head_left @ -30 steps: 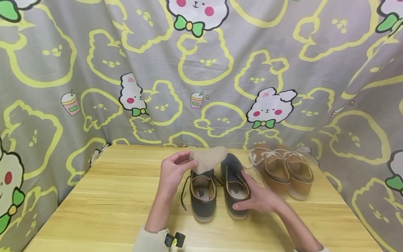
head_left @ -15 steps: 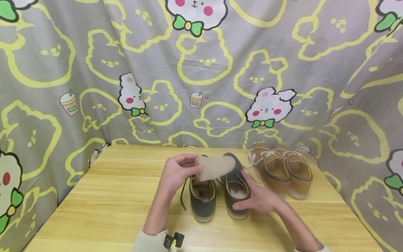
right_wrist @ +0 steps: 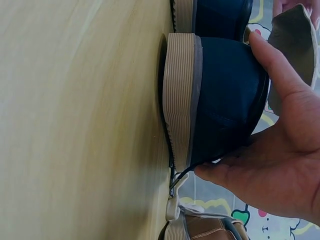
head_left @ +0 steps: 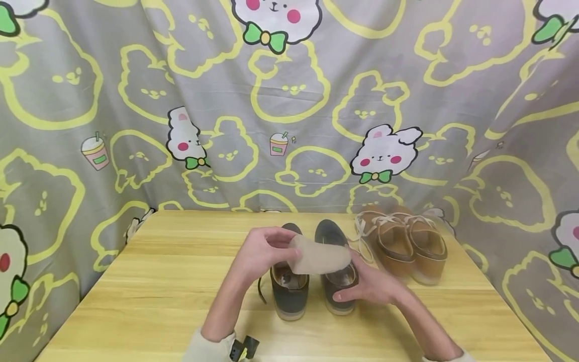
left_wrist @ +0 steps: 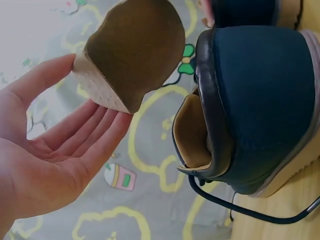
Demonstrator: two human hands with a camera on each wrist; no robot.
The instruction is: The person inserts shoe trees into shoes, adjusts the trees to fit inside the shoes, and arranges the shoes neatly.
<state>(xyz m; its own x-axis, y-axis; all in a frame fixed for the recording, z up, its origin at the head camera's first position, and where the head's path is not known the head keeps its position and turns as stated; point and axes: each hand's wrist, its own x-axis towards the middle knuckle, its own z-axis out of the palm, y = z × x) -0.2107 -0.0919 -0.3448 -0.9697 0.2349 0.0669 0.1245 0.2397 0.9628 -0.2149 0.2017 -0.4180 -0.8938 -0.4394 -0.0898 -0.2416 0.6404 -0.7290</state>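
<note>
My left hand (head_left: 270, 247) pinches a beige shoe insert (head_left: 322, 257) by its wide end, thumb on one side and fingers on the other. The insert looks like moulded paper, and its hollow brown inside (left_wrist: 137, 47) faces the left wrist camera. In the head view it hangs over both dark blue shoes, hiding part of their openings. The left shoe (head_left: 289, 301) stands upright with a loose dark lace. My right hand (head_left: 373, 284) grips the right shoe (right_wrist: 225, 100) around its heel, the thumb at the collar and the fingers along its outer side.
A pair of brown shoes (head_left: 427, 246) with pale laces stands at the back right of the wooden table (head_left: 181, 261). Behind and on both sides hangs a grey patterned curtain (head_left: 217, 90).
My left hand has carried the insert right and nearer to me, and its narrow end has tipped downward over the right shoe. My right hand keeps its grip on that shoe.
</note>
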